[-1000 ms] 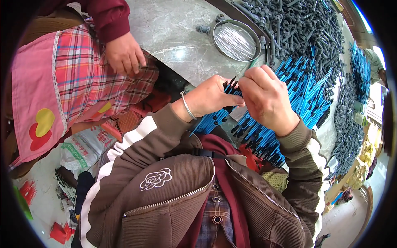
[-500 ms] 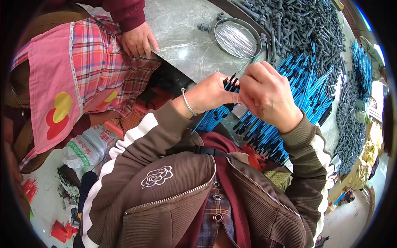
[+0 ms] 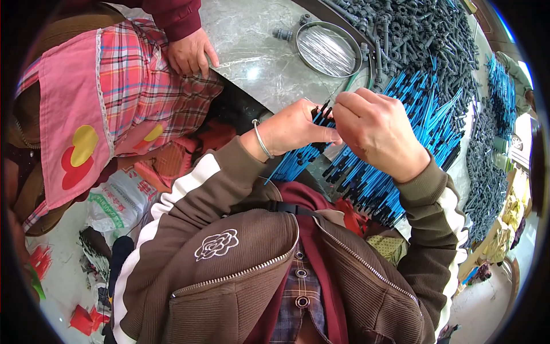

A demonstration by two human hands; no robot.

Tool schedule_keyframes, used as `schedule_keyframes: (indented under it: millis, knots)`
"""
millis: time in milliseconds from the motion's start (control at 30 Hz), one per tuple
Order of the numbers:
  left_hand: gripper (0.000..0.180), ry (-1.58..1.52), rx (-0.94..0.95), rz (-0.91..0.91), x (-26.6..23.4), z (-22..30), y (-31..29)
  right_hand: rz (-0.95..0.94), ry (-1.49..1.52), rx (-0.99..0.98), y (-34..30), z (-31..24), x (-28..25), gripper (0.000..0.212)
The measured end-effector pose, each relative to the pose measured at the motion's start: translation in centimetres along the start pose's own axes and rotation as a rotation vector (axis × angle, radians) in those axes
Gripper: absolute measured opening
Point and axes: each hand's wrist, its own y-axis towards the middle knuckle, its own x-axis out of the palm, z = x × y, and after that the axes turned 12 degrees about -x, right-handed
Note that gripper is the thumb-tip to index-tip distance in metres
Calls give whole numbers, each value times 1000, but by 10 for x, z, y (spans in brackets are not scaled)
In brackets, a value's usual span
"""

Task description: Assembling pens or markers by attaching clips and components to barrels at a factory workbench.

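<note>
My left hand (image 3: 293, 129) is closed round a bundle of thin blue rods (image 3: 295, 165) with black ends. The black ends stick up past its thumb, and the blue lengths hang below the palm. Right beside them is my right hand (image 3: 373, 133), fingers curled tightly together at the black ends. What it pinches is hidden behind its knuckles. A larger heap of the same blue rods (image 3: 372, 178) lies on the table under and beyond my right hand.
On the grey marbled table (image 3: 252, 43) stands a round metal tray (image 3: 360, 55) of thin silvery wires. Dark plastic fittings (image 3: 412, 34) are piled at the far right. At the left stands a person in a pink checked apron (image 3: 66, 114), one hand (image 3: 192, 53) at the table edge.
My right hand has shifted slightly right and down, still close to the bundle. My left hand keeps its hold almost in place. The other person's apron has moved a little.
</note>
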Motion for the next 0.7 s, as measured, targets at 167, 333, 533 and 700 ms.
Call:
schedule_keyframes:
  millis: [167,333,533,700]
  knots:
    - [15,-82,49,-116,4,-11,5,-12,223,-2,-4,5,-8,13]
    - [16,-114,4,-181,9,-11,9,-60,376,81,-3,18,-9,7]
    - [19,-148,-5,-190,12,-13,6,-118,376,73,-5,18,-8,9]
    - [22,-208,-17,-214,14,-11,5,-143,400,190,-6,12,-11,8]
